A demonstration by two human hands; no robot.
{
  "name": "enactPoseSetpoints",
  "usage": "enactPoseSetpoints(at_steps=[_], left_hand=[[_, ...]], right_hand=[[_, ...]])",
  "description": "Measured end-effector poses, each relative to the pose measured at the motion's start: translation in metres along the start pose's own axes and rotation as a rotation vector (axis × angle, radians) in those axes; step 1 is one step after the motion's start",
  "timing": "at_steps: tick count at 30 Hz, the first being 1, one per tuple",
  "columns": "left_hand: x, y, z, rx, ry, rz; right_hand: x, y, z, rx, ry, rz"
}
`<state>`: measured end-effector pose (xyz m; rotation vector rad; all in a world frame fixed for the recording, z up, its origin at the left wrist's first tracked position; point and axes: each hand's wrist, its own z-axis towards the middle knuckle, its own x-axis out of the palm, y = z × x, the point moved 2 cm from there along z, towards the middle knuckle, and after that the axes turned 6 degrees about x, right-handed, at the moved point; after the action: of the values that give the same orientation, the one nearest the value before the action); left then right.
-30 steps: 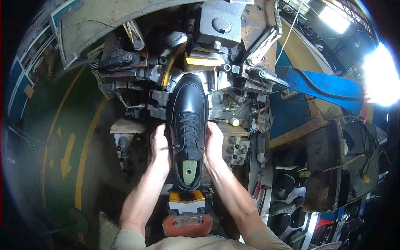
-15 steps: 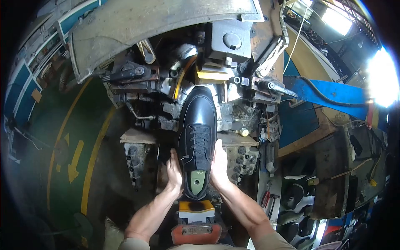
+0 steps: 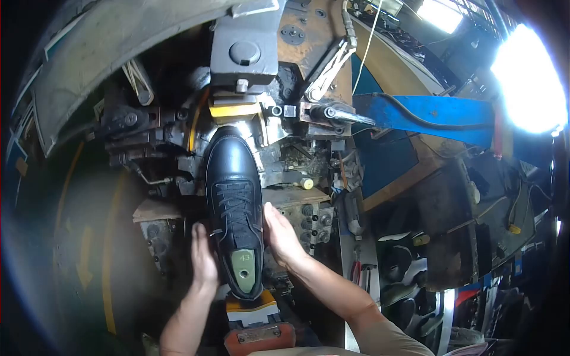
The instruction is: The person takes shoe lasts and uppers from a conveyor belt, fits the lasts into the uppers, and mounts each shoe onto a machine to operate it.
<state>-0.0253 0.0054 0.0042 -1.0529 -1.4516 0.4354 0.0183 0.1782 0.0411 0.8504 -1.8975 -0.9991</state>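
A black lace-up shoe [image 3: 233, 204] lies lengthwise in the machine, toe away from me, with a green last [image 3: 244, 273] marked 43 showing in its opening. The toe is under a yellow-edged pad [image 3: 235, 111], and the heel is at a yellow and white pad [image 3: 252, 302]. My left hand [image 3: 203, 255] is upright beside the left of the heel, fingers extended, a small gap from the shoe. On the right side, my right hand [image 3: 282, 236] has its fingers stretched out flat along the shoe; whether it touches is hard to tell.
A grey machine head [image 3: 245, 50] stands beyond the toe, under a curved metal cover [image 3: 124, 44]. Levers flank it, and a blue arm [image 3: 433, 114] extends right. Control knobs [image 3: 314, 225] sit right of my right hand. Red-handled pliers [image 3: 356, 272] and several shoes lie at the lower right.
The view has shifted, so the machine appears farther left. Both hands have loosened from the shoe's sides, the left one moving slightly outward. The shoe remains between the two pads.
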Motion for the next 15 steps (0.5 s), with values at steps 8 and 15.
enactPoseSetpoints(at_steps=[8, 15], left_hand=[[-0.201, -0.009, 0.059, 0.586, -0.885, 0.934], [-0.234, 0.013, 0.048, 0.395, -0.737, 0.625]], right_hand=[[-0.170, -0.056, 0.042, -0.366, -0.830, -0.609], [-0.220, -0.096, 0.047, -0.198, -0.870, -0.420]])
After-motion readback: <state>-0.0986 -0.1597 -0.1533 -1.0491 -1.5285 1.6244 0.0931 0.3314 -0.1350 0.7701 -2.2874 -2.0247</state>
